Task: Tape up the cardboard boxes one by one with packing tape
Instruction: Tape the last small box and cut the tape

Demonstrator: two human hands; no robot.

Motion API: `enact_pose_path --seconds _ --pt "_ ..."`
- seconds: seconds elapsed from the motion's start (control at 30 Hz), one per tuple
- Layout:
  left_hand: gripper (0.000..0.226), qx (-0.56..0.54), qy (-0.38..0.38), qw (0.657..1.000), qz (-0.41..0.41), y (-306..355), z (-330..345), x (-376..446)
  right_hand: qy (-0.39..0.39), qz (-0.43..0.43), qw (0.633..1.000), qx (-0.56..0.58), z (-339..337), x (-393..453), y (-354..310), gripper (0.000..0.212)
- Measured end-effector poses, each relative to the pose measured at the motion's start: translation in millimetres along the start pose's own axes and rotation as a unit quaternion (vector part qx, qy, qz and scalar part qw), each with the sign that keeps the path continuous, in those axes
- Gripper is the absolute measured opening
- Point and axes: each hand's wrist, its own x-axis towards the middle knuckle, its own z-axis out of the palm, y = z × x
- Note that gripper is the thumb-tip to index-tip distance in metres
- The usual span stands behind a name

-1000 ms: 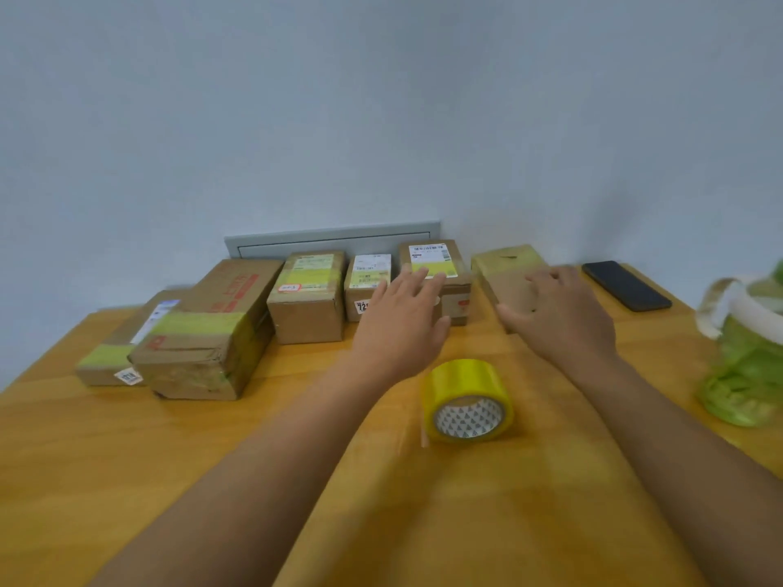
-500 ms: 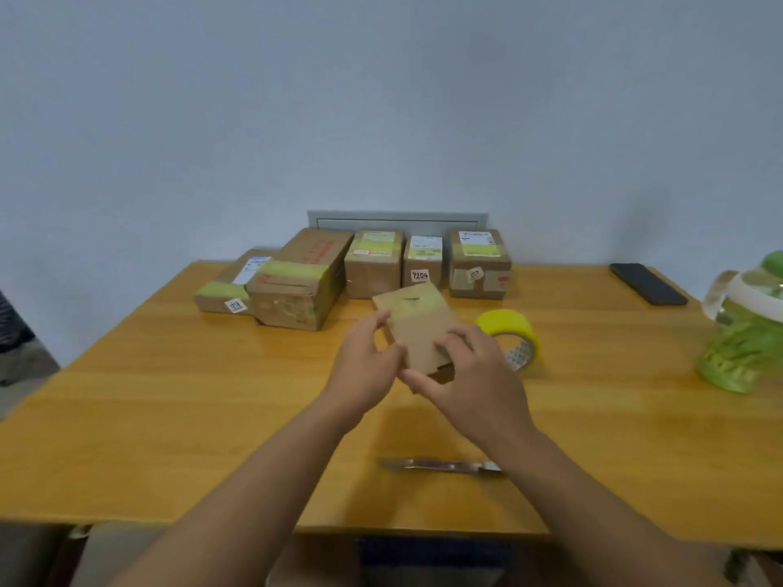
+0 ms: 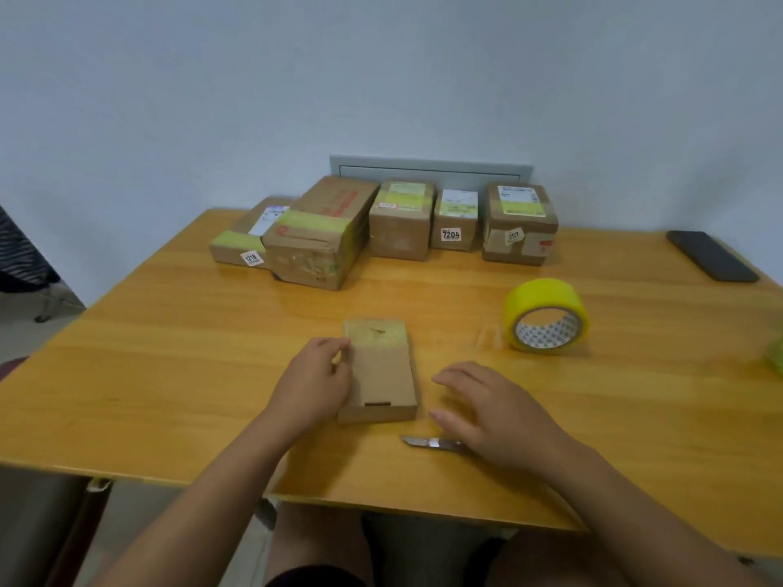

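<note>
A small flat cardboard box (image 3: 380, 370) lies on the wooden table (image 3: 169, 366) in front of me, with a strip of yellow tape across its far end. My left hand (image 3: 315, 381) holds its left edge, fingers curled against the side. My right hand (image 3: 495, 410) hovers to the right of the box with relaxed fingers, holding nothing, above a metal knife (image 3: 428, 442). A roll of yellow packing tape (image 3: 544, 315) stands on its edge further right.
Several taped cardboard boxes (image 3: 398, 220) stand in a row at the back of the table. A black phone (image 3: 712, 255) lies at the far right. A green object (image 3: 775, 353) shows at the right edge. The near table edge runs just below my forearms.
Both hands brought the small box from the back row to the table's front and set it down flat. My right hand has let go and moved off to the right.
</note>
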Motion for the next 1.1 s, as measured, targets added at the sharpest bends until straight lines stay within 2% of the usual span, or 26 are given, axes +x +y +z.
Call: enact_pose_path --seconds 0.07,0.13,0.23,0.37,0.47,0.53,0.67,0.77,0.83,0.97,1.1 --pt "0.043 0.024 -0.014 1.0 0.011 0.2 4.3 2.3 -0.031 -0.021 0.999 -0.009 2.2 -6.1 4.5 0.055" --pt "0.048 0.059 -0.023 0.997 0.031 -2.0 10.0 1.9 -0.052 -0.051 0.997 -0.019 5.0 -13.5 8.3 0.049" --pt "0.051 0.086 -0.018 0.995 0.044 -4.3 15.6 2.4 -0.035 -0.082 0.995 -0.032 8.2 -22.9 13.4 0.035" --pt "0.047 0.09 -0.001 0.995 0.046 3.9 17.4 3.9 -0.035 -0.073 0.996 -0.035 4.9 -29.2 23.2 0.035" --pt "0.05 0.111 -0.002 0.99 0.09 13.8 20.2 3.0 -0.05 -0.059 0.996 -0.035 -1.3 -29.8 28.3 0.043" --pt "0.051 0.153 -0.022 0.98 0.125 20.1 23.4 3.5 -0.002 -0.043 0.999 -0.016 -8.3 -28.3 30.7 0.048" --pt "0.052 0.156 -0.045 0.977 0.138 32.9 29.8 5.6 0.171 -0.056 0.982 -0.059 -33.8 -12.3 47.7 0.036" --pt "0.053 0.156 -0.05 0.975 0.148 39.1 34.5 11.3 0.228 -0.038 0.968 -0.1 -60.0 10.4 64.4 0.036" --pt "0.053 0.167 -0.051 0.972 0.158 41.5 36.9 16.9 0.196 -0.002 0.973 -0.125 -73.8 26.3 74.2 0.046" --pt "0.053 0.181 -0.052 0.968 0.168 43.2 41.3 25.5 0.063 0.108 0.978 -0.164 -90.3 50.8 87.3 0.062" --pt "0.055 0.206 -0.062 0.962 0.171 43.8 39.6 36.0 0.009 0.154 0.978 -0.142 -89.7 60.1 92.4 0.063"
